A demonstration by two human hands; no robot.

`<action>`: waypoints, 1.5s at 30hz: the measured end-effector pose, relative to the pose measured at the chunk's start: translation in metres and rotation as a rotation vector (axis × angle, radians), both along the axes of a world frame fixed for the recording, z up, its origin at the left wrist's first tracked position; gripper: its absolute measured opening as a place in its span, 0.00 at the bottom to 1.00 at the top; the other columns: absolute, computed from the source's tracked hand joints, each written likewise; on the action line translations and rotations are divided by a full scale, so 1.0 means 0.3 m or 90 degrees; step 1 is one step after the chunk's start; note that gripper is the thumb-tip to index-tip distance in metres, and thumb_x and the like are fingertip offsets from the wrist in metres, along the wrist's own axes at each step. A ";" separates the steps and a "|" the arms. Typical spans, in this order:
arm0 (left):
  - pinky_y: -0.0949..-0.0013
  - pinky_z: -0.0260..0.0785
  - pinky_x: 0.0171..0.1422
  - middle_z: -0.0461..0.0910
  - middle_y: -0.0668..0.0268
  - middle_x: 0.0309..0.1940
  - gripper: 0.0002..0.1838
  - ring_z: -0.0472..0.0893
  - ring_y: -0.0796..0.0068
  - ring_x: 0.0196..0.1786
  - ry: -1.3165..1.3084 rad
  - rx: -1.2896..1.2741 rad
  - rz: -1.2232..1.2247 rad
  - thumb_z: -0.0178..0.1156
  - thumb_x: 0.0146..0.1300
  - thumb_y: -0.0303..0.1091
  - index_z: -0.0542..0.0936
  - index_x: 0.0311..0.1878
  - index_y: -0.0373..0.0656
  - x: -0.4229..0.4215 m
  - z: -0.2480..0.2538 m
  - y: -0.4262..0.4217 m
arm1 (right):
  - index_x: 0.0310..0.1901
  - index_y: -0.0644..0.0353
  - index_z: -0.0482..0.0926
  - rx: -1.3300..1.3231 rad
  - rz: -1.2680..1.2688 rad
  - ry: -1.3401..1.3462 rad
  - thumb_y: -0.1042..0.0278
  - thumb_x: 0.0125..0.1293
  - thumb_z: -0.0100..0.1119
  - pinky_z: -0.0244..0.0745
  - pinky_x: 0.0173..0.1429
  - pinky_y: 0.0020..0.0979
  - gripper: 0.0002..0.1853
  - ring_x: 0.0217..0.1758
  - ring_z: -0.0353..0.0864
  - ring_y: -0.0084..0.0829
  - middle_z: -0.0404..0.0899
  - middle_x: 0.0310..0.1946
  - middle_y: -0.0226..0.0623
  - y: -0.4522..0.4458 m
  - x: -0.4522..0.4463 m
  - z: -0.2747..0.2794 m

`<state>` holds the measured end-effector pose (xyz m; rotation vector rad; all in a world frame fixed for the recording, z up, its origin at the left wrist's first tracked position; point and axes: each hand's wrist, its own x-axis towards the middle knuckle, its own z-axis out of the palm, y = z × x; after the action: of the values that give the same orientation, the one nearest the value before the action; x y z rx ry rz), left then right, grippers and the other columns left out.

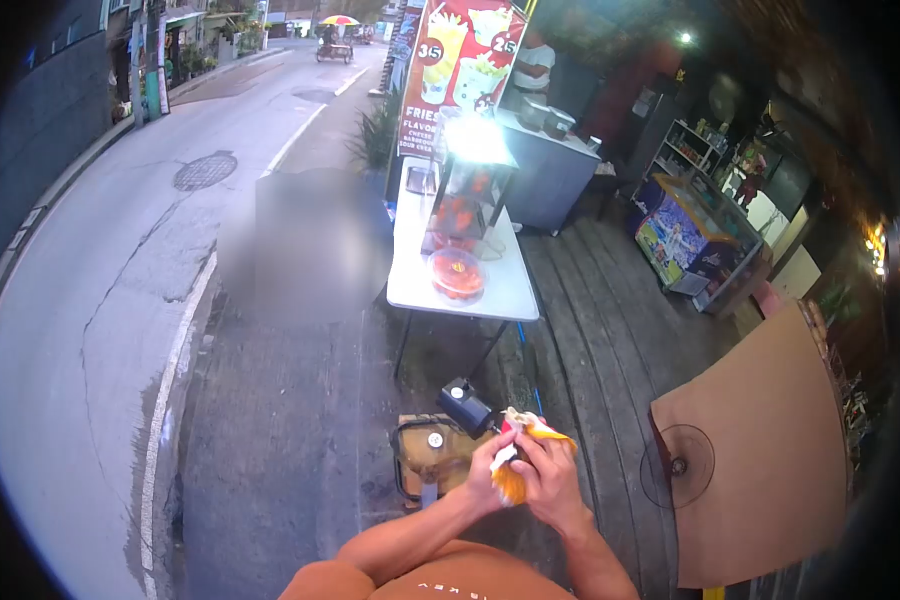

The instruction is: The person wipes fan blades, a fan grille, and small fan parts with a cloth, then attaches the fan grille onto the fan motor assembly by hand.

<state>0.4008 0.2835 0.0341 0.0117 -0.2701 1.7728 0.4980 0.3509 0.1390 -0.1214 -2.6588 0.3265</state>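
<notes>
Both of my hands are together in front of my body, gripping a crumpled white, yellow and orange cloth (511, 484). My left hand (487, 472) is closed on its left side, with the fingertips meeting those of the other hand. On the right, my right hand (552, 480) is closed around the same cloth, and part of it sticks out above the fingers. A bit of red shows near the fingertips; what it belongs to I cannot make out. Just beyond and left of the hands are a black box-shaped device (466, 406) and a tan, tank-like object (435, 462) with a round cap.
Ahead stands a white folding table (410, 285) with a tub of red food (457, 276) and a lit display case (478, 195). A fries banner (460, 75) rises behind. To the right are a chest freezer (692, 235), a cardboard sheet (770, 460) and a round fan (678, 466). A road (120, 250) runs left.
</notes>
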 end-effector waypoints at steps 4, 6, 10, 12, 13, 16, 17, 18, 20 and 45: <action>0.46 0.70 0.76 0.78 0.52 0.68 0.28 0.80 0.53 0.68 0.081 -0.035 0.009 0.46 0.80 0.47 0.70 0.74 0.38 -0.017 0.140 -0.089 | 0.62 0.65 0.78 -0.027 -0.092 0.182 0.61 0.78 0.56 0.69 0.67 0.49 0.19 0.64 0.74 0.50 0.78 0.60 0.49 -0.072 0.029 0.255; 0.45 0.70 0.76 0.78 0.52 0.67 0.29 0.80 0.53 0.67 0.065 -0.050 0.014 0.46 0.80 0.50 0.70 0.74 0.39 -0.033 0.139 -0.068 | 0.60 0.64 0.79 -0.002 -0.189 0.459 0.60 0.80 0.53 0.71 0.64 0.49 0.17 0.63 0.74 0.47 0.78 0.59 0.49 -0.098 0.058 0.241; 0.49 0.68 0.77 0.80 0.54 0.63 0.29 0.79 0.57 0.68 0.075 0.013 0.013 0.47 0.81 0.54 0.71 0.73 0.43 0.000 0.088 -0.032 | 0.62 0.62 0.81 -0.003 -0.105 0.043 0.67 0.69 0.63 0.70 0.66 0.49 0.21 0.64 0.74 0.51 0.77 0.59 0.50 -0.059 -0.024 0.014; 0.50 0.67 0.78 0.81 0.55 0.61 0.29 0.79 0.58 0.68 0.040 -0.037 -0.026 0.47 0.81 0.54 0.72 0.73 0.45 -0.010 0.121 -0.037 | 0.64 0.61 0.81 -0.069 -0.078 0.035 0.66 0.69 0.65 0.68 0.68 0.51 0.23 0.63 0.74 0.53 0.77 0.59 0.50 -0.022 -0.018 0.036; 0.49 0.68 0.77 0.79 0.55 0.64 0.29 0.79 0.57 0.68 0.041 -0.013 -0.031 0.47 0.81 0.55 0.72 0.73 0.45 0.010 0.101 -0.028 | 0.64 0.61 0.81 -0.123 -0.077 0.033 0.66 0.69 0.65 0.68 0.68 0.51 0.23 0.63 0.74 0.54 0.77 0.59 0.50 -0.019 0.002 0.038; 0.46 0.70 0.76 0.78 0.55 0.67 0.30 0.79 0.56 0.69 -0.013 0.074 -0.057 0.47 0.81 0.56 0.71 0.74 0.44 0.025 0.117 -0.024 | 0.63 0.64 0.80 -0.163 -0.179 0.182 0.63 0.72 0.62 0.67 0.69 0.50 0.22 0.64 0.74 0.52 0.78 0.58 0.49 -0.038 0.049 0.090; 0.44 0.70 0.76 0.76 0.53 0.70 0.32 0.78 0.54 0.70 0.052 -0.053 -0.030 0.45 0.82 0.57 0.70 0.75 0.43 0.030 0.149 -0.025 | 0.63 0.65 0.80 -0.135 -0.229 0.290 0.63 0.73 0.61 0.67 0.69 0.50 0.22 0.63 0.75 0.51 0.78 0.58 0.49 -0.045 0.065 0.124; 0.45 0.70 0.76 0.76 0.53 0.70 0.33 0.78 0.53 0.70 0.063 -0.049 -0.029 0.45 0.81 0.58 0.69 0.76 0.43 0.028 0.182 -0.024 | 0.63 0.65 0.80 -0.107 -0.281 0.394 0.62 0.74 0.61 0.68 0.69 0.50 0.22 0.63 0.75 0.51 0.78 0.58 0.49 -0.043 0.080 0.138; 0.48 0.70 0.76 0.76 0.53 0.71 0.36 0.79 0.51 0.69 0.086 -0.040 -0.027 0.45 0.81 0.60 0.67 0.77 0.41 0.025 0.219 -0.019 | 0.64 0.67 0.79 -0.074 -0.243 0.394 0.59 0.77 0.58 0.67 0.70 0.51 0.22 0.64 0.75 0.52 0.77 0.60 0.51 -0.028 0.120 0.105; 0.50 0.71 0.73 0.79 0.55 0.66 0.34 0.80 0.55 0.67 0.110 -0.121 -0.066 0.46 0.80 0.62 0.73 0.73 0.44 0.684 0.238 0.538 | 0.66 0.66 0.78 -0.666 -0.112 0.286 0.53 0.76 0.65 0.73 0.68 0.37 0.27 0.63 0.79 0.35 0.80 0.60 0.39 0.544 0.835 -0.033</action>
<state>0.6061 0.4450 0.1055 0.0146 0.0220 1.6760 0.7487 0.5140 0.1291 -0.5226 -1.7812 1.4466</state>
